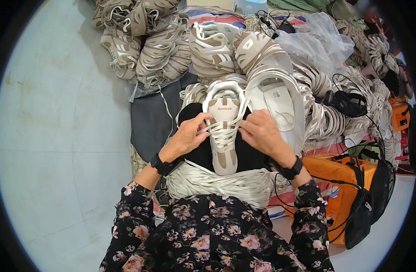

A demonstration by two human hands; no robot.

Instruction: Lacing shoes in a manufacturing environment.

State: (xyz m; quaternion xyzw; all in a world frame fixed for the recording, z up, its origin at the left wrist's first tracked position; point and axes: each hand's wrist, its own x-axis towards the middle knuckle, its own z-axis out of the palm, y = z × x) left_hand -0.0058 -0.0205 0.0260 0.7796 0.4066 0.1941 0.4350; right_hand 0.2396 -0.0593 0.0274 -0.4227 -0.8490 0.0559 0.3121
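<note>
A beige and white sneaker upper [225,161] lies in front of me, toe toward my body, on a black surface. A whitish shoelace [224,138] crosses its eyelet rows in several rungs. At the upper's left edge, my left hand [185,137] is closed in a pinch on the shoelace. My right hand [263,132] is closed at the right edge, fingertips on the same lace; the exact grip is partly hidden. Between my body and the toe lies a thick bundle of pale laces [217,180]. A black band sits on each wrist.
Stacked uppers [213,50] stand beyond the work, with another pile [160,52] at far left. Nested pale uppers [276,102] lie just right. An orange plastic stool or crate [337,170] with black cables and a black bag [381,190] is at right. Clear plastic [314,43] lies behind.
</note>
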